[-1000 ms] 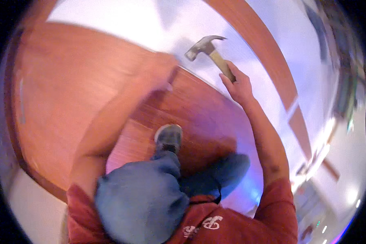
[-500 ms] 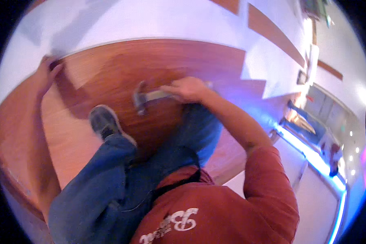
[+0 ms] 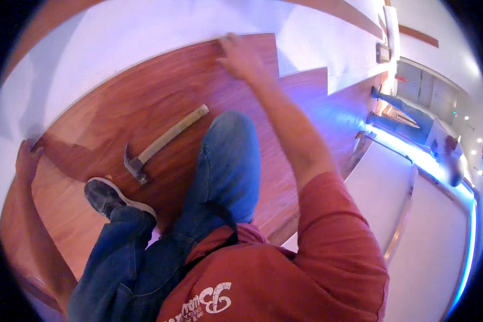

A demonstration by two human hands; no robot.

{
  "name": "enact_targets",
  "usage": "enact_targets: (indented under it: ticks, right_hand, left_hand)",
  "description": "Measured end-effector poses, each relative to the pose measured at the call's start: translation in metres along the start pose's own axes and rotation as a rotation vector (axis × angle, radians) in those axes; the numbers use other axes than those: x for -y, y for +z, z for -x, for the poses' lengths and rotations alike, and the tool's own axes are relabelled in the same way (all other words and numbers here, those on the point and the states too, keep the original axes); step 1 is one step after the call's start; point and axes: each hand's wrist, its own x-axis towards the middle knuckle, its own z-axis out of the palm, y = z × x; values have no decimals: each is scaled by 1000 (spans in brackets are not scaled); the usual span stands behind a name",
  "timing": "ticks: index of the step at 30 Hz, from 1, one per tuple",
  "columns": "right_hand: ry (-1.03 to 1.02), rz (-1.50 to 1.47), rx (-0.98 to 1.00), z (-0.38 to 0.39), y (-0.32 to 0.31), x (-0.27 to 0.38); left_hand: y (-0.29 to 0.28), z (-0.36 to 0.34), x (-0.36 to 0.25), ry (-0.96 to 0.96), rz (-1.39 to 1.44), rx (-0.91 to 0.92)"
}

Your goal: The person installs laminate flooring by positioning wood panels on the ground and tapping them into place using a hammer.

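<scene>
A claw hammer (image 3: pixel 166 139) with a pale wooden handle and dark metal head lies on the reddish-brown wood floor planks (image 3: pixel 118 112), between my shoe and my knee. My right hand (image 3: pixel 241 58) reaches past it to the far edge of the planks, fingers apart, touching near that edge and holding nothing. At the far left, my left hand (image 3: pixel 28 160) is by the same long plank edge, thumb and fingers apart. Shadow darkens the gap between them, and I make out nothing held there.
White underlay (image 3: pixel 172 24) borders the planks, whose right end steps in staggered cuts. My shoe (image 3: pixel 106 196) and bent knee (image 3: pixel 232 134) rest on the planks. Pale panels (image 3: pixel 381 198) edged by a bright light strip (image 3: pixel 400 142) stand at right. Another person (image 3: pixel 443 139) is beyond.
My right hand has let go of the hammer, now lying on the planks, and moved up to the far plank edge. The view has shifted; my left hand stays at the edge.
</scene>
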Motion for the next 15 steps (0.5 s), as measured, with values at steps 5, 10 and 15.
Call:
enact_targets:
  ticks: [5,10,15]
  right_hand:
    - [-70,82,387,-19,-33,-92]
    - [-136,294,361,-25,-33,-127]
    - [-147,153,342,-28,-21,-142]
  left_hand:
    - [-21,-4,-71,20,50,104]
    - [-26,-29,-210,232,58,118]
    - [-36,-11,-281,268,-107,32]
